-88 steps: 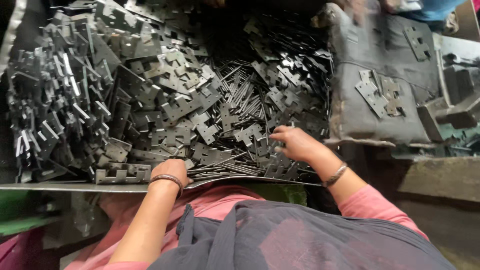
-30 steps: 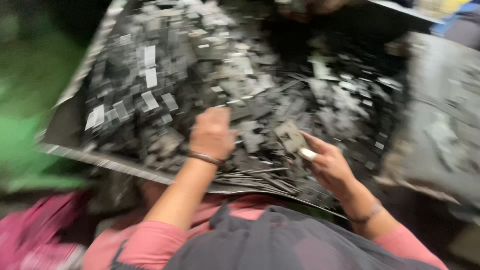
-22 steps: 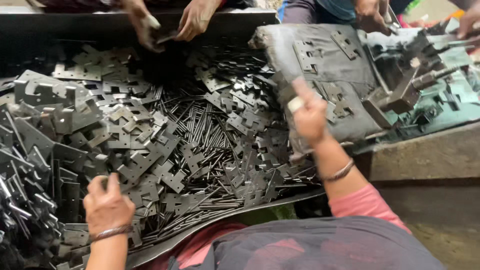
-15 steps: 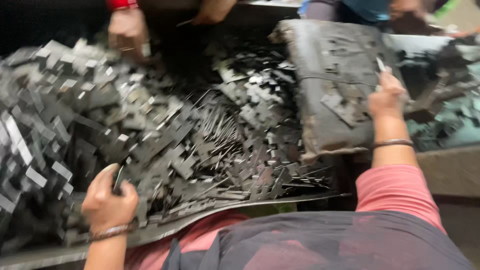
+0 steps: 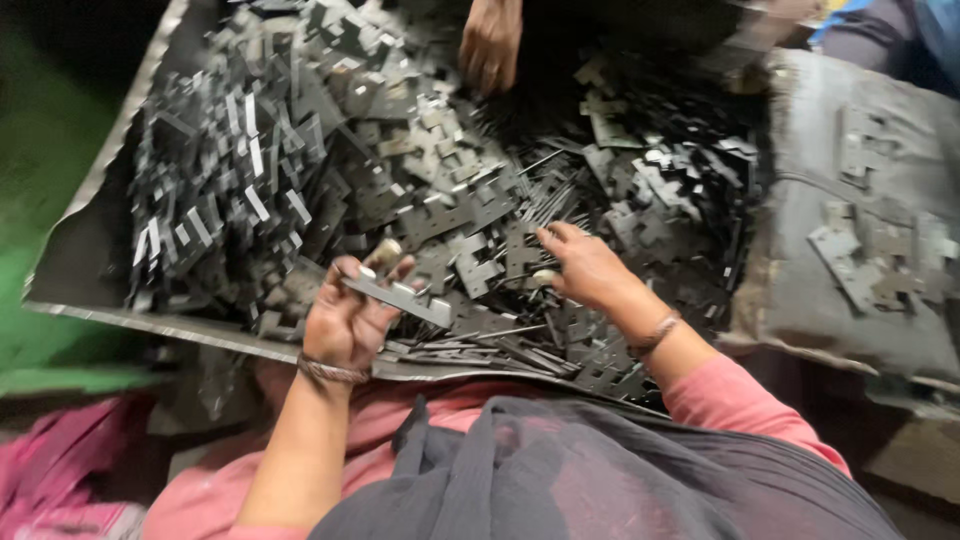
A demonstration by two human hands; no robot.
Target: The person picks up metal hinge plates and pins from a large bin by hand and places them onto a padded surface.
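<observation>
One flat grey notched metal plate point(image 5: 400, 297) is gripped in the left hand point(image 5: 350, 320); right hand point(image 5: 585, 268) rests loosely open.

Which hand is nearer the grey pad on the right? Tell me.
Right. The right hand rests on the stamped metal plates, on the grey pad's side; the left hand lies farther away.
</observation>
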